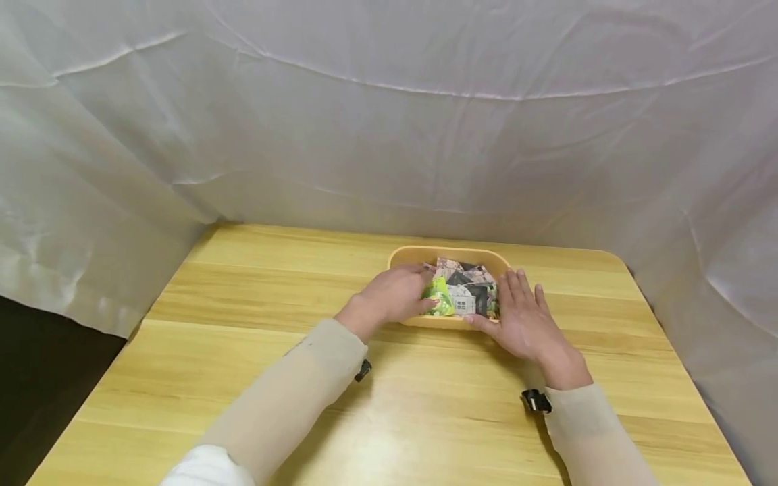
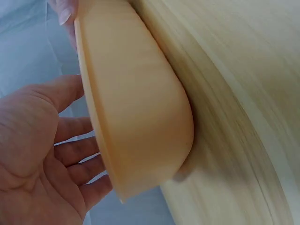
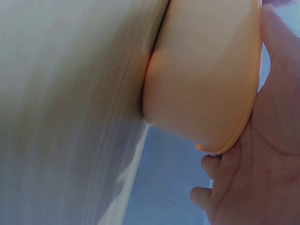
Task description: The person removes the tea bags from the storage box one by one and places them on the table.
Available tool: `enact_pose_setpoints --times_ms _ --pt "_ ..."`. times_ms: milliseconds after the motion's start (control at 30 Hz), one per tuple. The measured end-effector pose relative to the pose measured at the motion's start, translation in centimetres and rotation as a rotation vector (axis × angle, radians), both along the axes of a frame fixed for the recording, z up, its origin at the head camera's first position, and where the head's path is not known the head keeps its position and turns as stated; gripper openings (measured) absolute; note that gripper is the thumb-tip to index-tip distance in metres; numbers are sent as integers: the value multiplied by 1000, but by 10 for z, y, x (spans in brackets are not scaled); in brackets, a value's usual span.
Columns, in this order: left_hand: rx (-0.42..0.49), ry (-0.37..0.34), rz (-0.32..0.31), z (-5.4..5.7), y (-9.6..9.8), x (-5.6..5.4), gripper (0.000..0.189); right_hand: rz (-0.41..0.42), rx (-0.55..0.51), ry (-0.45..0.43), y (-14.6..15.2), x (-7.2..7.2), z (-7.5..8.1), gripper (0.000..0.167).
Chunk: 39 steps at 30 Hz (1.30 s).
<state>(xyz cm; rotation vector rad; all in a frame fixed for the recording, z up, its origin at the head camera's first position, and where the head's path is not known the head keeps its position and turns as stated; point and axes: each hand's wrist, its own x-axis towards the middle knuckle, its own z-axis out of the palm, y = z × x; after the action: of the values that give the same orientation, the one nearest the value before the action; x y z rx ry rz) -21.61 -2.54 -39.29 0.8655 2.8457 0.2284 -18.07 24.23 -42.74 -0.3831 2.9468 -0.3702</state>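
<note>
Orange plastic bin [image 1: 440,323], just right of centre in the frame, on the far part of the table [image 1: 182,337]. Packets lay heaped inside it: green packet [image 1: 441,298] at the left of the heap, white packet [image 1: 462,304] with a printed code beside it, dark packet [image 1: 480,297] right of that, pink-patterned packet [image 1: 448,265] towards the top. Some overlapped; print too small to read.

Hands well apart at the wrists, one at each end of the bin. Left hand [image 1: 395,293] came in over the left end, fingers reaching inside, thumb by the green packet. Left wrist view showed its fingers loosely extended, spread, passing behind the rim; fingertips hidden there, so could not tell whether they touched a packet. Right hand [image 1: 525,324] lay along the right end, fingers straight, thumb at the front rim; right wrist view showed the rim against the palm.

Pale sleeves [image 1: 292,398] ran up from the bottom edge, a black clip [image 1: 536,401] at the right wrist. Wood-grain tabletop, glare low centre. Grey cloth [image 1: 389,121], creased, filled the upper frame and both sides. Dark patch [image 1: 55,378] at lower left.
</note>
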Motion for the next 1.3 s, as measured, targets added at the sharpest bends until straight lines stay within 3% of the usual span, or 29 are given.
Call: enact_pose_setpoints --times_ms 100,333,533,967,1167,1300 --pt "-9 -9 -13 -1 6 -3 64 -2 -5 1 1 0 0 124" --pt "-56 20 -79 -6 17 -10 21 -10 -15 3 3 1 0 125" --pt "-82 -4 -74 -8 24 -12 21 -16 -5 6 4 3 0 126" --pt "-152 -45 -49 -6 30 -18 25 -12 -6 -4 1 1 1 127" --pt "-186 -38 -16 -6 33 -18 62 -12 -13 -8 0 1 1 127" --pt "-184 -43 9 -7 36 -17 73 -15 -24 -7 0 2 0 127"
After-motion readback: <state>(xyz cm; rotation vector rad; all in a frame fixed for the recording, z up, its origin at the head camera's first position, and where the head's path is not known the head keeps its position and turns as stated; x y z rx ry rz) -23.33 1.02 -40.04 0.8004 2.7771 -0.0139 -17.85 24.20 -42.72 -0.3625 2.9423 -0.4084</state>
